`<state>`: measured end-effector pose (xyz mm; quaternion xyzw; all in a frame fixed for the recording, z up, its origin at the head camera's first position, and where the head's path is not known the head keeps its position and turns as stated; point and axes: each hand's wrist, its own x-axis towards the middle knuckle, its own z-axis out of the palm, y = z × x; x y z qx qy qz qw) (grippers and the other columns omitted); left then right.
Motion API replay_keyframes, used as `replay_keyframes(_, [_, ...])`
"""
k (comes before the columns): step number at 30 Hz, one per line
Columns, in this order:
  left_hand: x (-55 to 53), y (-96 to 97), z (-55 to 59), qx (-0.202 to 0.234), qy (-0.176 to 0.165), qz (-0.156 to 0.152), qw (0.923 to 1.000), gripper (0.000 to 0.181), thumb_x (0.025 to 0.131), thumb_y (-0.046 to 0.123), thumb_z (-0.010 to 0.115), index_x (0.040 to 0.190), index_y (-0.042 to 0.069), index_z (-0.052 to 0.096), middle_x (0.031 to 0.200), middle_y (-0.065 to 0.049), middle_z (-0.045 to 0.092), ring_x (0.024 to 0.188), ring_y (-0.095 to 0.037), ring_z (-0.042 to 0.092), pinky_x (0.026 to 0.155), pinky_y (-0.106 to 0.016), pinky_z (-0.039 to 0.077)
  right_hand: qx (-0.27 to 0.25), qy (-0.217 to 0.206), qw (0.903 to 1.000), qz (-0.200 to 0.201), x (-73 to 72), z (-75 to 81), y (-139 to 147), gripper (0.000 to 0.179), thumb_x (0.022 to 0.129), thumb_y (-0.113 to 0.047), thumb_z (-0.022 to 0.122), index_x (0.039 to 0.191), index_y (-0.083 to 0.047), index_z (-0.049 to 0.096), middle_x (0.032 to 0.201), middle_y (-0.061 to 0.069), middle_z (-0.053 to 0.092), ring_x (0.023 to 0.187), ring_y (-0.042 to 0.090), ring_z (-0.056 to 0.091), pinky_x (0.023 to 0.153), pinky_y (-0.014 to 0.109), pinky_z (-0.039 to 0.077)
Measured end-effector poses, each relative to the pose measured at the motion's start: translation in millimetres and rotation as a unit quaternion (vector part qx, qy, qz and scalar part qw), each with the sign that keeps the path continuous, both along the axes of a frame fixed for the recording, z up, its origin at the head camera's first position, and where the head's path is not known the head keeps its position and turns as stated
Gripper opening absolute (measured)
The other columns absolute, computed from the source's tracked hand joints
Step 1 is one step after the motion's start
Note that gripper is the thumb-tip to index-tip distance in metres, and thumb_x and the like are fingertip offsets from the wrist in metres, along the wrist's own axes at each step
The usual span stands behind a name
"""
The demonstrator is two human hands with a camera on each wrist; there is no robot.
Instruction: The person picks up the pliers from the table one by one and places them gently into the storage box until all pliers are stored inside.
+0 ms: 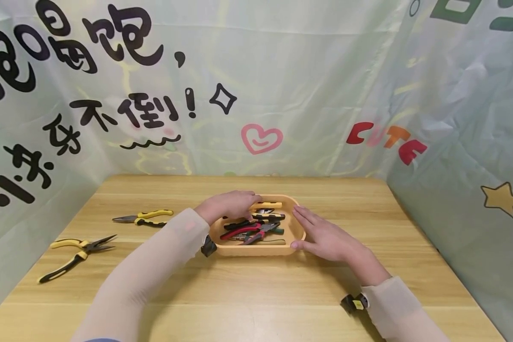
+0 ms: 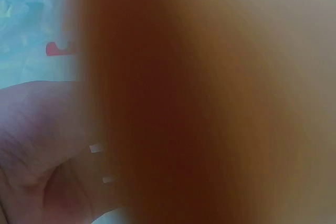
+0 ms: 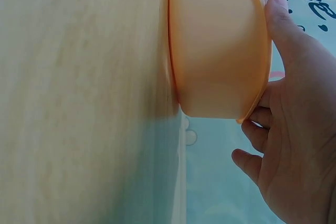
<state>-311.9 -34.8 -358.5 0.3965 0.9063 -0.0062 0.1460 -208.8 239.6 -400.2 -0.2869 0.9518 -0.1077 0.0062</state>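
Note:
An orange plastic basket (image 1: 250, 250) on the table holds several hand tools. Among these are red-handled pliers (image 1: 241, 232) and a yellow-and-black handle (image 1: 268, 216). My left hand (image 1: 231, 207) reaches over the basket's left back side, its fingertips down among the tools; whether it grips one I cannot tell. The blurred basket wall (image 2: 173, 98) blocks most of the left wrist view, beside part of that hand (image 2: 42, 140). At the right end, my right hand (image 1: 327, 235) holds the rim, its thumb near the front corner and its fingers bent over the edge (image 3: 260, 106).
Two yellow-and-black pliers lie left of the basket: long-nose pliers (image 1: 79, 254) with spread handles nearer me, and another pair (image 1: 147, 218) farther back, partly behind my left sleeve. Printed cloth (image 1: 308, 85) surrounds the wooden table (image 1: 256, 294) at the back and sides.

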Motion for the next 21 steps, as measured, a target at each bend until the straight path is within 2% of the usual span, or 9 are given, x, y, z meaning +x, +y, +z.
replay_keyframes(5, [-0.8, 1.0, 4.0, -0.023, -0.011, 0.001, 0.9997, 0.064, 0.096, 0.029, 0.065, 0.152, 0.014, 0.036, 0.145, -0.008, 0.046, 0.131, -0.023, 0.046, 0.108, -0.037, 0.038, 0.001, 0.0, 1.0, -0.001, -0.3, -1.3, -0.8, 0.095, 0.092, -0.072, 0.039, 0.157, -0.007, 0.015, 0.163, 0.008, 0.008, 0.147, 0.03, 0.017, 0.113, 0.048, 0.028])
replay_keyframes(10, [-0.8, 3.6, 7.8, -0.048, -0.003, -0.016, 0.9987, 0.062, 0.098, 0.028, 0.062, 0.153, 0.015, 0.036, 0.146, -0.009, 0.046, 0.128, -0.023, 0.049, 0.107, -0.037, 0.04, -0.004, -0.002, 1.0, -0.001, -0.7, -1.1, -1.0, 0.095, 0.092, -0.071, 0.041, 0.157, -0.008, 0.015, 0.163, 0.008, 0.009, 0.147, 0.03, 0.017, 0.113, 0.048, 0.028])
replay_keyframes(15, [-0.1, 6.7, 9.6, -0.069, 0.003, -0.03, 0.9972, 0.06, 0.101, 0.024, 0.058, 0.155, 0.018, 0.032, 0.152, -0.009, 0.039, 0.136, -0.024, 0.041, 0.11, -0.037, 0.036, -0.002, -0.002, 1.0, -0.001, -1.1, -0.6, -1.0, 0.094, 0.092, -0.07, 0.042, 0.157, -0.008, 0.015, 0.163, 0.009, 0.009, 0.147, 0.031, 0.017, 0.113, 0.048, 0.028])
replay_keyframes(21, [1.1, 9.7, 9.3, -0.057, -0.001, -0.038, 0.9977, 0.06, 0.101, 0.027, 0.057, 0.155, 0.02, 0.032, 0.155, -0.006, 0.035, 0.142, -0.024, 0.033, 0.113, -0.037, 0.031, -0.005, -0.004, 1.0, -0.002, -0.5, -1.0, -1.0, 0.094, 0.092, -0.07, 0.043, 0.158, -0.009, 0.015, 0.163, 0.008, 0.008, 0.146, 0.03, 0.018, 0.113, 0.049, 0.029])
